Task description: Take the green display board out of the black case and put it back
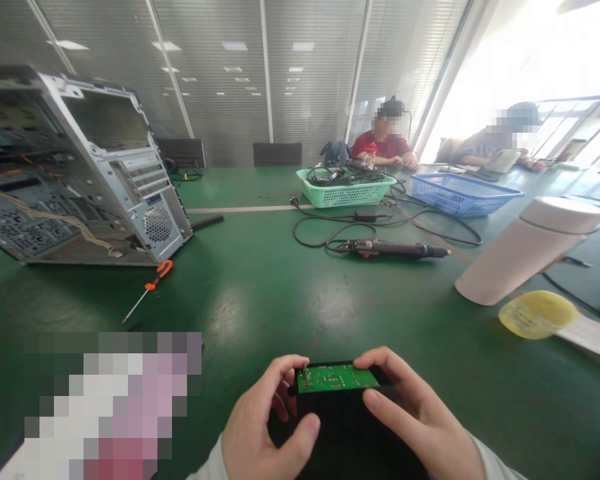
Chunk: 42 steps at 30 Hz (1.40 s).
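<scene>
A black box (343, 417) is held between my two hands near the bottom of the view. A green circuit board (336, 378) lies face-up at its top, with small solder points visible. My left hand (265, 423) grips the box's left end, its index fingertip at the board's far left corner and its thumb against the near side. On the right end, my right hand (425, 417) is closed around the box, with the index finger at the far edge and the thumb at the near edge. The box's lower part is dark and its underside is hidden.
An open computer case (105, 173) stands at left, with an orange-handled screwdriver (150, 288) before it. A corded electric screwdriver (395, 249), a green basket (350, 193) of cables, a blue basket (460, 200), a pink bottle (525, 250) and a yellow lid-like object (537, 315) lie beyond. Two people sit farther back.
</scene>
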{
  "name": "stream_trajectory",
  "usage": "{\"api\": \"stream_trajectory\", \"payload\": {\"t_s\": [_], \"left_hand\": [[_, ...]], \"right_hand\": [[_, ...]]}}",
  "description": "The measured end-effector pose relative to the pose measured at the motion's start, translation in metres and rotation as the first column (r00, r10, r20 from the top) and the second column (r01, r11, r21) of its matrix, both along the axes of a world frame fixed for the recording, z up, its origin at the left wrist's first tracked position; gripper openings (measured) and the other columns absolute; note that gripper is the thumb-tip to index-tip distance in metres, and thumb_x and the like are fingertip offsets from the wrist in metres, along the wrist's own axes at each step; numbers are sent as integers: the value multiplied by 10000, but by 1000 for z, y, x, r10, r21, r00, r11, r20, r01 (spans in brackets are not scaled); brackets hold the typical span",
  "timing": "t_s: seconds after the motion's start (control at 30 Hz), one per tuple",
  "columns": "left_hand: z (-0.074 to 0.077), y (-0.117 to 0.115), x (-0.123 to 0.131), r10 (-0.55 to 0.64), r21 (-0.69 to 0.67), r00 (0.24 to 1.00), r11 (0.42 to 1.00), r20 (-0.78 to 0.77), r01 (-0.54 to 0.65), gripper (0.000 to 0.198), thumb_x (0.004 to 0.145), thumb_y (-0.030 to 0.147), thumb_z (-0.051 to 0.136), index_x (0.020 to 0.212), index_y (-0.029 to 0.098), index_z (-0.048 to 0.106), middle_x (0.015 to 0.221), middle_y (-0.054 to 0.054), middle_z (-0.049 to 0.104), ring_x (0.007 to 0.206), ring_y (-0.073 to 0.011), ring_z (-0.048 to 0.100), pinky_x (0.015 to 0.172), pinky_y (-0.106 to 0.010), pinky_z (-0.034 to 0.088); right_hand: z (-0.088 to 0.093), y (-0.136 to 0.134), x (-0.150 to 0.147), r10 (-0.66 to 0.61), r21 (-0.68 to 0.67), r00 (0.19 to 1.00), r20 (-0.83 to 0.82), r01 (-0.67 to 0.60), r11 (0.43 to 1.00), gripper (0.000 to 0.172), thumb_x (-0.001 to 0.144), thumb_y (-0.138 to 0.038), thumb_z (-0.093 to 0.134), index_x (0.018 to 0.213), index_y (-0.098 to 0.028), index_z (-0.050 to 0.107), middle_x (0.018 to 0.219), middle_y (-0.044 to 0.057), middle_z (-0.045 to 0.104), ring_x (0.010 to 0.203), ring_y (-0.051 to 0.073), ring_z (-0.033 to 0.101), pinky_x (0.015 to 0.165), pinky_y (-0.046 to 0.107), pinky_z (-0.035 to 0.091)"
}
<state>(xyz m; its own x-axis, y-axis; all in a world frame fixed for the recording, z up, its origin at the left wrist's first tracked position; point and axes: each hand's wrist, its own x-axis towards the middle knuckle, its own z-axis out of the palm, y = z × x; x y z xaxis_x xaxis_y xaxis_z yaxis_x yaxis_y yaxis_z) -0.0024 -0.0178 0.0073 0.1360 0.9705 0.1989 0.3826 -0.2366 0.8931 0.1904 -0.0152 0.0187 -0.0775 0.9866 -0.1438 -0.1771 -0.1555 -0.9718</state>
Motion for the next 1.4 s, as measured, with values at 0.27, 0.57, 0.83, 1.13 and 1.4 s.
{"api": "stream_trajectory", "payload": {"t_s": [0.27, 0.57, 0.83, 1.13, 1.4], "left_hand": [[-1, 0, -1, 0, 5, 1000, 1000, 8, 0, 392, 742, 185, 543, 1127, 254, 574, 901, 5, 692, 696, -157, 629, 614, -250, 509], [0, 0, 0, 9, 1, 1000, 1000, -3, -9, 383, 742, 206, 545, 1122, 241, 586, 903, -4, 704, 729, -170, 653, 614, -254, 514], [0, 1, 0, 6, 16, 1000, 1000, -2, -6, 378, 739, 205, 553, 1114, 242, 581, 857, 3, 696, 675, -162, 648, 597, -255, 517], [0, 1, 0, 11, 9, 1000, 1000, -26, -11, 364, 744, 225, 545, 1105, 238, 583, 873, -8, 709, 719, -176, 668, 603, -262, 521], [-3, 1, -1, -3, 21, 1000, 1000, -9, 3, 382, 742, 208, 554, 1122, 250, 573, 870, 3, 697, 678, -161, 642, 599, -251, 514]], "right_hand": [[0, 0, 3, 1, 18, 997, 74, -2, 1000, 452, 707, -590, 749, 917, -214, 613, 820, 3, 585, 690, 155, 537, 643, 254, 479], [0, 0, 1, -10, 21, 998, 65, 8, 1000, 461, 692, -610, 754, 908, -227, 619, 823, -5, 583, 708, 150, 529, 649, 237, 466], [-2, 2, 2, 5, 43, 998, 70, -8, 999, 462, 720, -619, 723, 989, -272, 579, 845, -9, 613, 775, 169, 562, 684, 234, 481], [-4, 2, 2, -18, 44, 997, 73, 14, 999, 463, 711, -613, 732, 968, -252, 599, 936, 5, 599, 764, 161, 551, 684, 227, 491], [-5, 1, 2, -23, 47, 997, 68, 20, 999, 424, 717, -589, 740, 956, -265, 607, 927, -9, 595, 736, 149, 533, 657, 215, 480]]}}
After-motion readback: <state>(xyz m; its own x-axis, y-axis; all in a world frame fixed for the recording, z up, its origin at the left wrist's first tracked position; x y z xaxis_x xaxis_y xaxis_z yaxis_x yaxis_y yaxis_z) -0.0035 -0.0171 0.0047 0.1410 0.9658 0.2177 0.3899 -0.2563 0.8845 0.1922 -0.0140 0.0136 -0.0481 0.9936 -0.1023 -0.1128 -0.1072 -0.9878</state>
